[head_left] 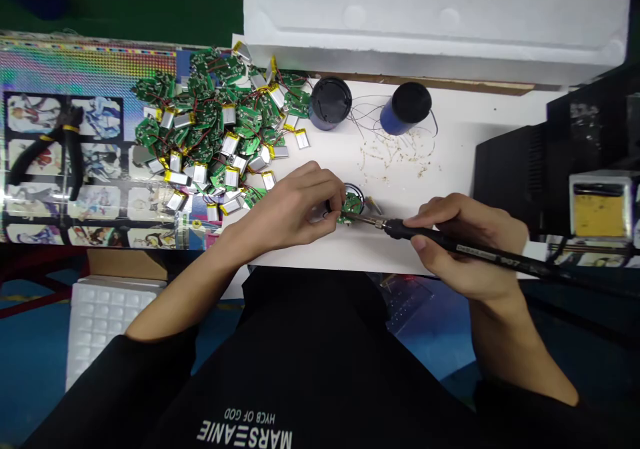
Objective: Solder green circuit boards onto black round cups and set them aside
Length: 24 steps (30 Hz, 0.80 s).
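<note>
My right hand (465, 242) is shut on a black-handled soldering iron (450, 239), and its metal tip reaches a small green circuit board (351, 206). That board rests on a round dark disc, possibly a speaker, (354, 192) partly hidden behind it. My left hand (295, 212) grips at the board's left side, its fingers hiding what they pinch. Beside that hand lies a heap of green circuit boards with wired silver pouch batteries (210, 129).
Black pliers with yellow bands (50, 149) lie on a printed mat (100, 69) at left. Two blue cans with black lids (407, 106) stand among loose wires and crumbs on the white board (440, 142). White foam (435, 22) lies behind; a soldering station with yellow sponge (599, 212) stands right.
</note>
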Motion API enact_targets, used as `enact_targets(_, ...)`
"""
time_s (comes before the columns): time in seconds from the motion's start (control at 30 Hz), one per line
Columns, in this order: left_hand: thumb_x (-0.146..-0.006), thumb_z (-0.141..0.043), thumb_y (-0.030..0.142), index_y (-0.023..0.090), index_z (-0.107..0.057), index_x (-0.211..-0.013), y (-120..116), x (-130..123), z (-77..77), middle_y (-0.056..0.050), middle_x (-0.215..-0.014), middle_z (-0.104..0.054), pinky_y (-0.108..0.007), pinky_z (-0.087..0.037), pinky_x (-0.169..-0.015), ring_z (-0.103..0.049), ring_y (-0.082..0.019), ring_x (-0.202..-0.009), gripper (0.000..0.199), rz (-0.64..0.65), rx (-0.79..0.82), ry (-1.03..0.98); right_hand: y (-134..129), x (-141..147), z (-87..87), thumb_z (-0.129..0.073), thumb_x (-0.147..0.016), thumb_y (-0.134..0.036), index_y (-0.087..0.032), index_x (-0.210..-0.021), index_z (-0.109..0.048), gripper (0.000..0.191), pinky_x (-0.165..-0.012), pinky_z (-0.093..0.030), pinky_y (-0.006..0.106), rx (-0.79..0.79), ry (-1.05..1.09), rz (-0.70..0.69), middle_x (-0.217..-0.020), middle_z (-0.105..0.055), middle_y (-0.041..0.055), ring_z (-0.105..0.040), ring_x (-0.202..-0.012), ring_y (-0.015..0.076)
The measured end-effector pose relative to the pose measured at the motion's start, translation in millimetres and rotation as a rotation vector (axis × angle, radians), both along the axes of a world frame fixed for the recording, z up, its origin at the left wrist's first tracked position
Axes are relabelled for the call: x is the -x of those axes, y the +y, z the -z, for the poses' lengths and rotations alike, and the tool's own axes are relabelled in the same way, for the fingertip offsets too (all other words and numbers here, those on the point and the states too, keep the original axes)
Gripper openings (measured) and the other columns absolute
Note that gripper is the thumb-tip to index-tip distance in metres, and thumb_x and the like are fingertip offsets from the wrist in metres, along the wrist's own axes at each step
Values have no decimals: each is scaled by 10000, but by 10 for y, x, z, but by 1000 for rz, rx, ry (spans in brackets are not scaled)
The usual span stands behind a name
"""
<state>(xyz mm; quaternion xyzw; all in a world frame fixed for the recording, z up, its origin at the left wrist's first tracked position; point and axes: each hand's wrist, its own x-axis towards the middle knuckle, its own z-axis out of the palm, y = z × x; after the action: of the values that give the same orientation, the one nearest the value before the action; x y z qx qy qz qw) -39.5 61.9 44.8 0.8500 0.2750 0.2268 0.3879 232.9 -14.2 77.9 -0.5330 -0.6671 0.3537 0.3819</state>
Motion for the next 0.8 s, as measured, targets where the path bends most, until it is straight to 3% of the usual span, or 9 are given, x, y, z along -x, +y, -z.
enact_targets(0.5, -958, -586, 159, 200, -643, -892, 18, -12, -42, -66, -1043, -752, -391, -485, -906, -669, -234, -980, 96, -1, 15, 11, 8, 30, -57, -752, -763, -157, -258, -866, -738, 145, -510, -472, 266, 46, 6, -45, -735, -716, -31, -651, -595, 134)
enact_targets(0.8, -959, -589, 124, 191, -632, -889, 18, -24, -29, -60, -1029, -745, -379, -488, -908, -672, -219, -969, 106, 12, -15, -12, -85, -64, -32, -784, -832, -199, -244, -904, -749, 92, -505, -439, 316, -9, 87, 22, -733, -697, 1, -631, -594, 164)
